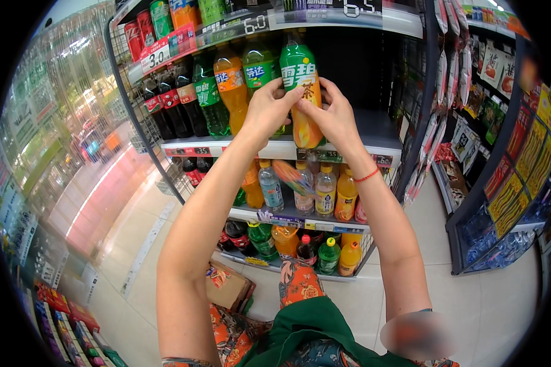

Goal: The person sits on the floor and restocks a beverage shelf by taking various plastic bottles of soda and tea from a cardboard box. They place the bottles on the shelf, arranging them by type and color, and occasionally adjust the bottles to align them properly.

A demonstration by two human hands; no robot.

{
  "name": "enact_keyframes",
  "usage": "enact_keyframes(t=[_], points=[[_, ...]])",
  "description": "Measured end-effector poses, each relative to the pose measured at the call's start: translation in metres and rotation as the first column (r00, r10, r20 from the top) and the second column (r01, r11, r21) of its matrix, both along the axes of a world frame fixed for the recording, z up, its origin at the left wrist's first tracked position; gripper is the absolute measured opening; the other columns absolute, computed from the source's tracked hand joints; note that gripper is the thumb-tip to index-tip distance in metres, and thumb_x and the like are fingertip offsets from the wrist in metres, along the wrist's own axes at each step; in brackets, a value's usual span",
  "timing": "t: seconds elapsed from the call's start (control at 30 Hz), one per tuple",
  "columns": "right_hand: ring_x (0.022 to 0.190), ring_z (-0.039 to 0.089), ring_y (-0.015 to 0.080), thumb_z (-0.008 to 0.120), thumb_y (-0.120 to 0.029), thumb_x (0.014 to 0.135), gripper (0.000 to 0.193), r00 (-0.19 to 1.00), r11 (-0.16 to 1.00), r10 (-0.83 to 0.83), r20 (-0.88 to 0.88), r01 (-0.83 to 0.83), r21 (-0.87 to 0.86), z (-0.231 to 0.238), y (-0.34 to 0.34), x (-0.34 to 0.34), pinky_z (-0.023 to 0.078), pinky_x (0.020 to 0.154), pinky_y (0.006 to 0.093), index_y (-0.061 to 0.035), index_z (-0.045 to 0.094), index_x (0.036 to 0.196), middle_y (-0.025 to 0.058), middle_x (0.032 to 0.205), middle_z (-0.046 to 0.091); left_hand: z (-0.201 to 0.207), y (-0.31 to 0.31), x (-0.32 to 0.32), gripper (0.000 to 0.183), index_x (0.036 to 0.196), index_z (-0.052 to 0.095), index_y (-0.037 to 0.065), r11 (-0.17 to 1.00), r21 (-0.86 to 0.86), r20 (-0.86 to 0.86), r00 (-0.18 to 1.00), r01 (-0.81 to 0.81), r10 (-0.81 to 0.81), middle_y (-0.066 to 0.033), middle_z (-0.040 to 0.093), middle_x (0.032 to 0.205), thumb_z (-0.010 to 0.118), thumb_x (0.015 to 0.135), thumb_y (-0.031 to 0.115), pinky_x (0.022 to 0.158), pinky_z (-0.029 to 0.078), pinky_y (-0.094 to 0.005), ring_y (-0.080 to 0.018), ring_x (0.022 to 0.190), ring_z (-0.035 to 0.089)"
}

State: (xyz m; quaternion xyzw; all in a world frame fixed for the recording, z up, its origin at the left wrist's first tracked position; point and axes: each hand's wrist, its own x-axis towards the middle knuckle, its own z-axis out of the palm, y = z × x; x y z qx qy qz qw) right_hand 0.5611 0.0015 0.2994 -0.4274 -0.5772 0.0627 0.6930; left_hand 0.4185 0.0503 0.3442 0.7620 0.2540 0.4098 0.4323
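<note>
Steadily, two bare hands are holding a green-and-orange bottle (300,72) upright at the front of a middle shelf (275,147). The left hand (269,110) is clasping its left side, thumb lying across the front; the right hand (335,116) is curling around the right side, its thumb also pressing on the front. Both are pinching the bottle between thumbs and fingers — though some fingertips are hiding, so I cannot tell how they are closing behind. The bottle's base is overlapping the shelf's front edge; whether it is touching, I cannot tell.

Just left of it, an orange drink bottle with a green label (258,68) is standing, and dark cola bottles (167,101) are lining up farther left. A red cord (367,176) is circling the right wrist — and below, a cardboard box (228,287) is sitting on the floor (144,244).
</note>
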Motion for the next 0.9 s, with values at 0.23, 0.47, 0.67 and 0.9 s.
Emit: enact_keyframes(t=[0.23, 0.47, 0.67, 0.9], points=[[0.101, 0.065, 0.0203, 0.077, -0.027, 0.079, 0.070, 1.000, 1.000, -0.002, -0.006, 0.002, -0.012, -0.002, 0.018, 0.006, 0.053, 0.084, 0.0303, 0.0055, 0.046, 0.132, 0.0172, 0.113, 0.065, 0.000, 0.005, 0.004, 0.059, 0.138, 0.044, 0.000, 0.999, -0.013, 0.030, 0.999, -0.037, 0.037, -0.0079, 0.063, 0.115, 0.063, 0.093, 0.032, 0.081, 0.051, -0.0318, -0.0157, 0.105, 0.059], [0.103, 0.065, 0.0205, 0.077, -0.025, 0.079, 0.070, 0.999, 0.999, 0.034, -0.031, -0.034, -0.002, 0.004, 0.023, 0.000, 0.053, 0.085, 0.0312, 0.0056, 0.045, 0.133, 0.0174, 0.115, 0.064, 0.004, 0.013, 0.002, 0.053, 0.134, 0.048, 0.000, 1.000, 0.014, 0.091, 0.996, -0.012, 0.010, -0.0080, 0.066, 0.110, 0.064, 0.092, 0.026, 0.071, 0.050, -0.0289, -0.0140, 0.094, 0.060], [0.104, 0.064, 0.0204, 0.077, -0.019, 0.078, 0.069, 0.996, 0.996, 0.072, -0.050, -0.070, 0.057, -0.005, 0.036, 0.004, 0.052, 0.087, 0.0305, 0.0058, 0.044, 0.134, 0.0174, 0.117, 0.064, -0.002, 0.019, 0.005, 0.056, 0.139, 0.043, 0.000, 0.999, 0.043, 0.087, 0.996, -0.011, 0.007, -0.0095, 0.064, 0.115, 0.063, 0.092, 0.024, 0.078, 0.050, -0.0309, -0.0148, 0.100, 0.060], [0.105, 0.064, 0.0199, 0.076, -0.016, 0.078, 0.069, 0.996, 0.997, 0.052, -0.077, -0.048, 0.057, -0.009, 0.039, 0.001, 0.051, 0.090, 0.0301, 0.0046, 0.043, 0.135, 0.0168, 0.119, 0.063, -0.004, 0.026, 0.005, 0.064, 0.146, 0.034, 0.000, 0.996, 0.082, 0.063, 0.998, 0.016, -0.021, -0.0107, 0.062, 0.123, 0.063, 0.093, 0.024, 0.083, 0.049, -0.0312, -0.0155, 0.106, 0.060]])
